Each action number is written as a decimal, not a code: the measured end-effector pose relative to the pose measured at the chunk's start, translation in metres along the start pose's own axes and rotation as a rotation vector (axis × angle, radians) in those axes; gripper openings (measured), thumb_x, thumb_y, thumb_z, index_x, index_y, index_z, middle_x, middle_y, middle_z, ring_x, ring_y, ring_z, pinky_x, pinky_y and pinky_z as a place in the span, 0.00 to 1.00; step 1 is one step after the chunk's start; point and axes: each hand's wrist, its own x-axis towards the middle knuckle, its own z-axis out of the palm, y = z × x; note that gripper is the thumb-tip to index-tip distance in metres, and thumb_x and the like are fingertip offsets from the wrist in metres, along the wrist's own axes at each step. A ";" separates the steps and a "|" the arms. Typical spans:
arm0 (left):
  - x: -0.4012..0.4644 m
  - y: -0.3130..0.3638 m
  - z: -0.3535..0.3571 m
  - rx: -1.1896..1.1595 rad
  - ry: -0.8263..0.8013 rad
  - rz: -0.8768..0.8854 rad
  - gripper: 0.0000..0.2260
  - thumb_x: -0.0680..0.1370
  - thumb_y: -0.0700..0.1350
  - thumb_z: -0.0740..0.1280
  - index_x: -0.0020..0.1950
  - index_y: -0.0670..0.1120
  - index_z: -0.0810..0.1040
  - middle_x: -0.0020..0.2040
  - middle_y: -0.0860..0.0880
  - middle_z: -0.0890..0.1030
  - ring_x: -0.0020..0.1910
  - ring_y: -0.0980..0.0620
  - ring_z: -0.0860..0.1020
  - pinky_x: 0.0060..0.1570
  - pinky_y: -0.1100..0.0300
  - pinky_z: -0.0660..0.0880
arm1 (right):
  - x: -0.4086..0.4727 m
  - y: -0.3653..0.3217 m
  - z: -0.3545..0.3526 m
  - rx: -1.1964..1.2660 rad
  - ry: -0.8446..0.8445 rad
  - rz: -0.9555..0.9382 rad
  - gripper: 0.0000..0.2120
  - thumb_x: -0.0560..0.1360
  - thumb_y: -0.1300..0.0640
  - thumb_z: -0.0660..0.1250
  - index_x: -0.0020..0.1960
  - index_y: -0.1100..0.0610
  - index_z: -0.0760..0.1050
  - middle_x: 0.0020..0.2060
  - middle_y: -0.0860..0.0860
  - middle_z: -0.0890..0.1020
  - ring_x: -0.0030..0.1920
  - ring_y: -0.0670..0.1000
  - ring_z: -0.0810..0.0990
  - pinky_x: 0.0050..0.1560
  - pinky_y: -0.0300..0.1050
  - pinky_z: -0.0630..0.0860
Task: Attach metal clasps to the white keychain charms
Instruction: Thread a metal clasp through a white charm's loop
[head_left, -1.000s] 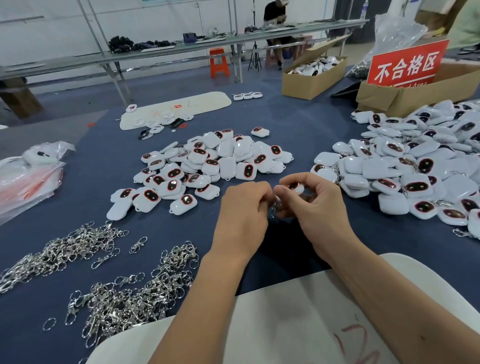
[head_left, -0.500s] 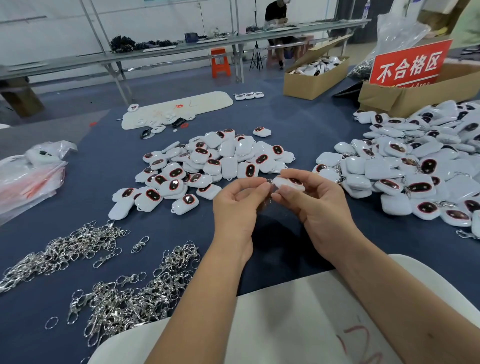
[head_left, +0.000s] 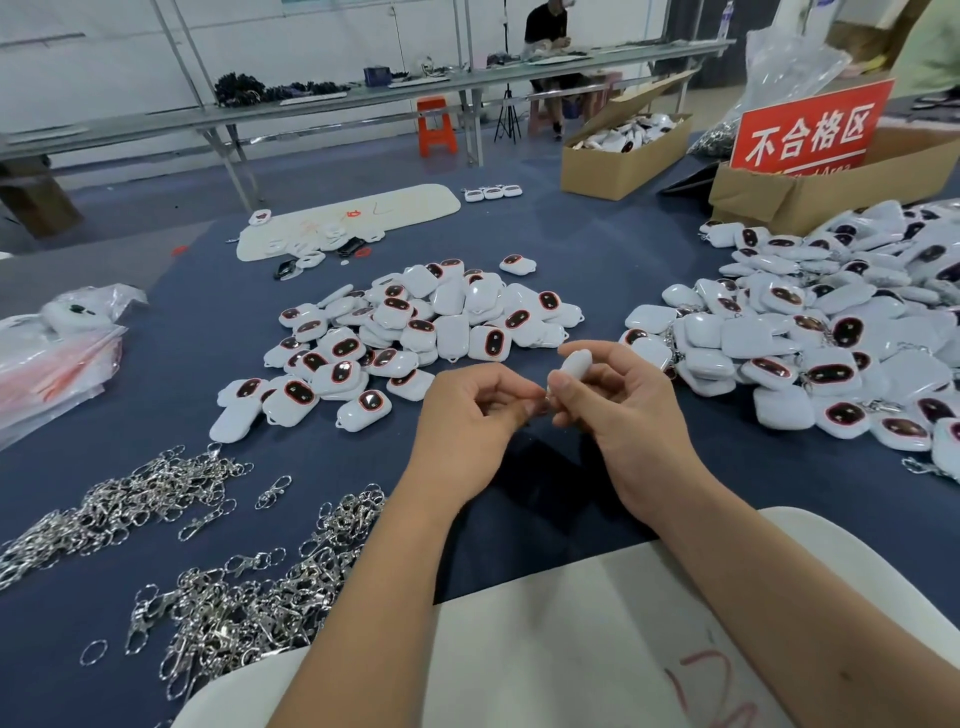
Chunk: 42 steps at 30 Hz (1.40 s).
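The right hand (head_left: 631, 415) pinches a white charm (head_left: 574, 365) between thumb and curled fingers, above the counter (head_left: 597, 249) near its front edge. The left hand (head_left: 467, 421) has its fingers curled, fingertips meeting the right hand's at the charm's lower end; a clasp there cannot be made out. Loose clasps (head_left: 223, 618) lie at the front left corner.

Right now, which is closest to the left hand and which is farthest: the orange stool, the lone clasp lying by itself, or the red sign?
From the left hand:
1. The lone clasp, on the blue cloth just to its left.
2. The red sign, standing in a cardboard box at the far right.
3. The orange stool, on the floor beyond the table.
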 end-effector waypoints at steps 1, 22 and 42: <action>-0.001 0.001 0.000 -0.051 0.008 -0.028 0.06 0.76 0.35 0.74 0.46 0.45 0.86 0.41 0.49 0.87 0.42 0.53 0.84 0.47 0.63 0.79 | 0.000 -0.001 0.000 0.012 -0.005 -0.001 0.09 0.78 0.64 0.74 0.57 0.58 0.80 0.41 0.55 0.85 0.38 0.50 0.84 0.40 0.38 0.80; -0.002 0.014 0.014 -0.484 0.214 -0.267 0.08 0.77 0.32 0.70 0.43 0.44 0.83 0.35 0.46 0.83 0.36 0.53 0.79 0.38 0.62 0.76 | -0.007 -0.007 0.004 -0.071 -0.014 -0.160 0.08 0.76 0.66 0.75 0.53 0.62 0.79 0.43 0.55 0.87 0.42 0.52 0.87 0.45 0.40 0.82; -0.004 0.015 0.021 -0.727 0.223 -0.400 0.05 0.78 0.33 0.71 0.53 0.36 0.82 0.40 0.44 0.86 0.36 0.54 0.84 0.37 0.66 0.79 | -0.009 -0.008 0.005 -0.111 0.010 -0.211 0.11 0.75 0.68 0.76 0.54 0.64 0.76 0.44 0.51 0.87 0.40 0.52 0.88 0.45 0.40 0.83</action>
